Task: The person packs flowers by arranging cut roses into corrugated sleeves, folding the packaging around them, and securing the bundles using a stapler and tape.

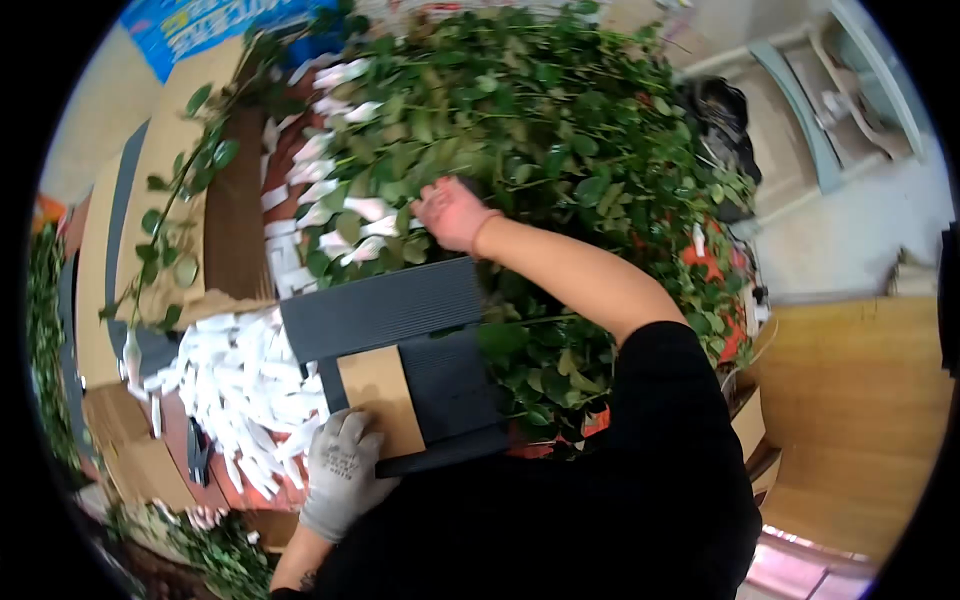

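My left hand [345, 468], in a pale grey glove, rests at the lower left edge of a black corrugated sheet [385, 305]. Its fingers lie against a brown cardboard piece [382, 395] on that sheet, and I see nothing held in them. My bare right hand [452, 214] reaches into the pile of leafy green stems [540, 130]. Its fingers are curled in beside flower buds in white sleeves [370, 208]; leaves and blur hide what they grip. To the left of the black sheet lies a heap of loose white sleeves [240, 375].
A black stapler-like tool [198, 450] lies left of the sleeve heap. An open cardboard box [185, 200] stands at the left with a leafy stem across it. Blue packaging [200, 35] is behind. At the right are a wooden panel [850, 420] and a pale rack [800, 110].
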